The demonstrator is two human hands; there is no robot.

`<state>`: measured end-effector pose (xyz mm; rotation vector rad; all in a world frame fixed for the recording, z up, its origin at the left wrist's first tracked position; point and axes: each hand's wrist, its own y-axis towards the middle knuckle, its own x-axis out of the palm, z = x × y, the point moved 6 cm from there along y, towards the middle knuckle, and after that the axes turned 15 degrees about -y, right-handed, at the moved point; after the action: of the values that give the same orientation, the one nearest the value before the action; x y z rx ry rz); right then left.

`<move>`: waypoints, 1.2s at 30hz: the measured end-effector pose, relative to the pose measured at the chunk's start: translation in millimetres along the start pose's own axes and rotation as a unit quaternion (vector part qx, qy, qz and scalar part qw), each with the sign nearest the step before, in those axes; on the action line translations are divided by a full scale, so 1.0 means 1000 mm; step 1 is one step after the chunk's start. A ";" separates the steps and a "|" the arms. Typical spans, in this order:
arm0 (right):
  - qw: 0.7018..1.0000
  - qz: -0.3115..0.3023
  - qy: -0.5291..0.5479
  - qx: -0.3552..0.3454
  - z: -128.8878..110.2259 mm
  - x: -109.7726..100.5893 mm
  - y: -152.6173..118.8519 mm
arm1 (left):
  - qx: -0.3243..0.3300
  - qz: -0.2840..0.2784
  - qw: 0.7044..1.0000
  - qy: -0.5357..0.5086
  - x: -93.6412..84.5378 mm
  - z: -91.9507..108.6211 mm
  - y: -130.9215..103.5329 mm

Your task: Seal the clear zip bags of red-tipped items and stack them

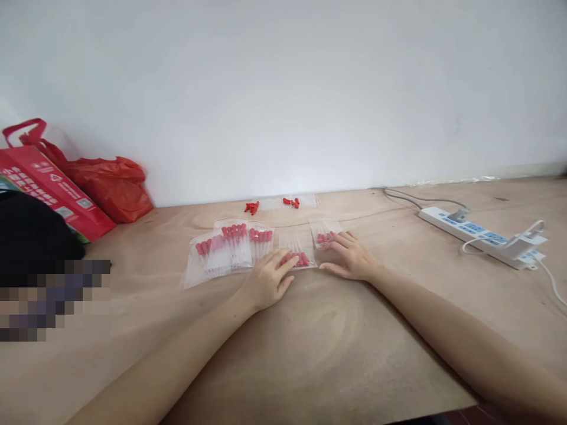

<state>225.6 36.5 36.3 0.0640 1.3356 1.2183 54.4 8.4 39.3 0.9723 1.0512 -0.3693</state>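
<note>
Several clear plastic bags of thin droppers with red bulbs lie on the wooden tabletop. My left hand (267, 281) rests with fingers stretched out over the near edge of a middle bag (296, 243), partly covering its red bulbs (303, 259). To the right, my right hand (352, 257) lies flat, its fingertips on a smaller bag (325, 226) with red bulbs at its lower end. Left of my hands is an overlapping group of filled bags (228, 248), bulbs pointing away from me. Neither hand is closed around anything.
By the wall lie loose red bulbs (251, 208) and another clear bag (272, 203) with red bulbs (291, 202). A white power strip (476, 233) with cables sits at right. A red plastic bag (113, 186), a red carton-like bag (57, 189) and a black item (33, 239) stand at left.
</note>
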 end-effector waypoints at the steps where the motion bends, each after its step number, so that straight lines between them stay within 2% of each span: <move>1: 1.000 -0.011 0.009 0.007 0.006 0.001 -0.003 | -0.003 -0.020 1.000 0.000 0.005 0.002 0.003; 3: 0.999 -0.037 0.017 0.011 0.017 0.006 -0.011 | -0.018 -0.057 0.998 0.000 0.015 0.000 0.011; 6: 0.998 -0.045 -0.011 0.044 0.032 0.014 -0.019 | -0.043 -0.087 0.995 0.009 0.027 -0.018 0.024; 10: 0.994 -0.041 -0.070 0.075 0.040 0.020 -0.021 | -0.050 -0.068 0.995 0.042 0.031 -0.046 0.041; 12: 0.991 -0.039 -0.094 0.088 0.041 0.022 -0.021 | -0.050 -0.037 0.997 0.051 0.030 -0.050 0.046; 15: 0.988 -0.034 -0.112 0.104 0.043 0.022 -0.021 | -0.026 0.008 0.999 0.031 0.031 -0.036 0.050; 18: 0.988 -0.027 -0.105 0.107 0.044 0.021 -0.024 | 0.013 0.025 1.000 0.006 0.038 -0.016 0.056; 23: 0.993 -0.021 -0.043 0.107 0.042 0.011 -0.033 | 0.098 0.031 0.994 0.023 0.050 -0.001 0.069; 28: 0.996 -0.015 0.011 0.087 0.031 -0.002 -0.042 | 0.205 0.018 0.977 0.054 0.055 0.011 0.062; 31: 0.994 -0.016 -0.010 0.108 0.030 -0.004 -0.042 | 0.220 0.020 0.974 0.055 0.053 0.014 0.054; 36: 0.992 -0.044 -0.031 0.117 0.026 0.004 -0.031 | 0.215 0.036 0.975 0.039 0.049 0.013 0.050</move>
<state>263.5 41.3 21.7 0.2058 1.4070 0.9738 118.5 33.7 24.1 1.4172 1.0248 -0.5141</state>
